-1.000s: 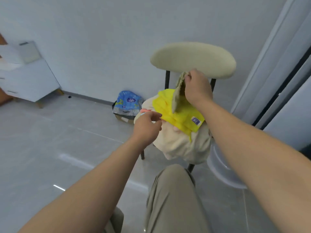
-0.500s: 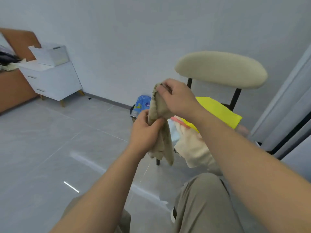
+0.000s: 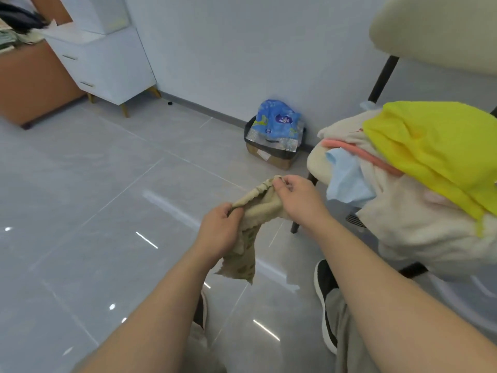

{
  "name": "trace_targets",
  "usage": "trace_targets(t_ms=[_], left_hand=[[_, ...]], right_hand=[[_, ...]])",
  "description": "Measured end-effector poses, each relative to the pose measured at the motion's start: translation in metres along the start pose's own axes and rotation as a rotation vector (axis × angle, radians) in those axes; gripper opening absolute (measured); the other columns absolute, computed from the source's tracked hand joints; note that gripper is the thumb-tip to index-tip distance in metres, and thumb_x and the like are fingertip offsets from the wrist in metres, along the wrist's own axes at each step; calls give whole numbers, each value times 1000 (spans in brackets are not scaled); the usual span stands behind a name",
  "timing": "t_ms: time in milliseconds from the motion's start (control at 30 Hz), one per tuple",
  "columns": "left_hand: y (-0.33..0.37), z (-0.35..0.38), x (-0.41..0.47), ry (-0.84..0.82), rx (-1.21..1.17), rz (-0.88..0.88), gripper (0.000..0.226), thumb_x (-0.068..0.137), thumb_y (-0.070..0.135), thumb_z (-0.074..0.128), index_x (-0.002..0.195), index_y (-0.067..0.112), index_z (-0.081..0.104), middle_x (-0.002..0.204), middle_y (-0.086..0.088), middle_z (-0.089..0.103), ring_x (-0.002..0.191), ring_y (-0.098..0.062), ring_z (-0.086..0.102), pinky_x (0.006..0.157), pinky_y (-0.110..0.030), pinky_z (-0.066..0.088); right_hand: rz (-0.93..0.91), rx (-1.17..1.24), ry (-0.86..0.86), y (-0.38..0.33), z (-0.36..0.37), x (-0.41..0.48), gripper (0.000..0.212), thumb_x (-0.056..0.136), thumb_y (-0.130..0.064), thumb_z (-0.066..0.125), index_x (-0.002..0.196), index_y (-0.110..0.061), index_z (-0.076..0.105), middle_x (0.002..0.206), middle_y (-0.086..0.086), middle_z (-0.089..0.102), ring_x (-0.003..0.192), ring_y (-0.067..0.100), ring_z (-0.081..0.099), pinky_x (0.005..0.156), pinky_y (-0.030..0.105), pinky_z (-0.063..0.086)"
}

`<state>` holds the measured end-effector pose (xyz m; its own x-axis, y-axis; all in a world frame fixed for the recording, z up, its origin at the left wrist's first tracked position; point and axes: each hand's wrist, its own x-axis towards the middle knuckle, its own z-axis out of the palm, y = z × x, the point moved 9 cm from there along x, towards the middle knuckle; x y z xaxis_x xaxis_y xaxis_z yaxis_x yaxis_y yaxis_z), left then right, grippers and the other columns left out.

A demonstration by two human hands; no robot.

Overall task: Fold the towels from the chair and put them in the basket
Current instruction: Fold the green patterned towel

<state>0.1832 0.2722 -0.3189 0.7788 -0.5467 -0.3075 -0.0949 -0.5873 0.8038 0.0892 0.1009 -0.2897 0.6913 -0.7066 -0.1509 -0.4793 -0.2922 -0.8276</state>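
Note:
A small beige towel point(image 3: 250, 235) hangs in front of me over the floor. My left hand point(image 3: 220, 232) pinches its top edge on the left and my right hand point(image 3: 295, 197) pinches the same edge further right, so the cloth droops between and below them. To the right stands the chair point(image 3: 430, 30) with a beige backrest; its seat carries a heap of towels: a yellow one point(image 3: 433, 154) on top, a cream one point(image 3: 419, 224) hanging down, a light blue one point(image 3: 347, 181) and a pink edge point(image 3: 357, 152). A pale basket rim point(image 3: 462, 300) shows under the chair.
A box with a blue plastic pack point(image 3: 277, 130) sits by the wall. A white drawer cabinet point(image 3: 107, 65) and a brown piece of furniture point(image 3: 32, 84) stand at the far left. Grey tiled floor point(image 3: 94, 211) spreads ahead. My shoes point(image 3: 325, 300) and trouser legs are below.
The beige towel has come off the chair and down in front of me. My hands have moved apart along its top edge, and my view has turned left and down.

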Motion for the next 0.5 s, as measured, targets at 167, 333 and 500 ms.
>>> trace_targets(t_ms=[167, 333, 500], left_hand=[[-26, -9, 44, -51, -69, -142, 47, 96, 53, 50, 97, 8, 66, 95, -13, 71, 87, -31, 69, 83, -47, 57], [-23, -37, 55, 14, 119, -81, 31, 84, 42, 68, 89, 14, 56, 85, -2, 63, 77, -24, 61, 67, -39, 54], [-22, -38, 58, 26, 182, -55, 13, 84, 16, 57, 93, 25, 53, 91, -1, 65, 74, -23, 67, 64, -40, 59]], right_hand=[[2, -57, -38, 7, 27, 33, 46, 100, -47, 49, 90, -6, 68, 81, 10, 65, 66, 14, 55, 52, 24, 41], [-34, -269, -82, 9, 27, 41, 43, 98, -45, 53, 81, -8, 65, 72, 9, 61, 65, 17, 55, 56, 31, 39], [-18, -406, -119, 18, 27, 41, 39, 101, -40, 50, 87, -7, 65, 73, 8, 63, 76, 25, 60, 65, 34, 44]])
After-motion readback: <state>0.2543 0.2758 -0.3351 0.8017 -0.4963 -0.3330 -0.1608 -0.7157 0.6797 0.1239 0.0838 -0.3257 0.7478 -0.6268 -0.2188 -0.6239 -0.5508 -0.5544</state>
